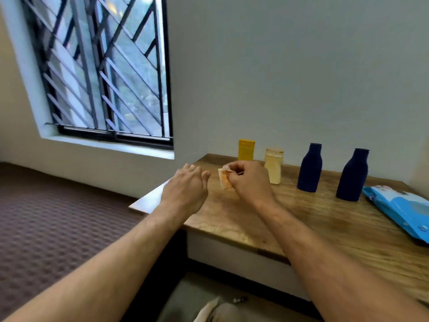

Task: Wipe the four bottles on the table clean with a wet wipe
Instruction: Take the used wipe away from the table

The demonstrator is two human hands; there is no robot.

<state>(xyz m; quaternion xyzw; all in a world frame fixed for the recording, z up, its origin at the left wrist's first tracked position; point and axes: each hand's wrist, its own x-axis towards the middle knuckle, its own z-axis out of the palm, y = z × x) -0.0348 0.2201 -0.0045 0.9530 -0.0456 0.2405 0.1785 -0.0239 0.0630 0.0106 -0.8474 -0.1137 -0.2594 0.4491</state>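
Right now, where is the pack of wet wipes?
In the head view, the blue wet wipes pack lies flat at the table's right edge, just right of the rightmost dark blue bottle.

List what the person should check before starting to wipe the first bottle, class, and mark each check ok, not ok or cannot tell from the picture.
1. Wipe in hand: ok. The right hand pinches a small folded wipe.
2. Left hand free to steady a bottle: ok, it holds nothing.
3. All four bottles upright on the table: ok. Yellow bottle, cream bottle, and two dark blue bottles.
4. Caps shut: cannot tell, too blurred.
5. Wipe unfolded enough to cover a bottle: not ok, it is bunched small.
6. Wipe pack within reach for a fresh one: ok, likely.
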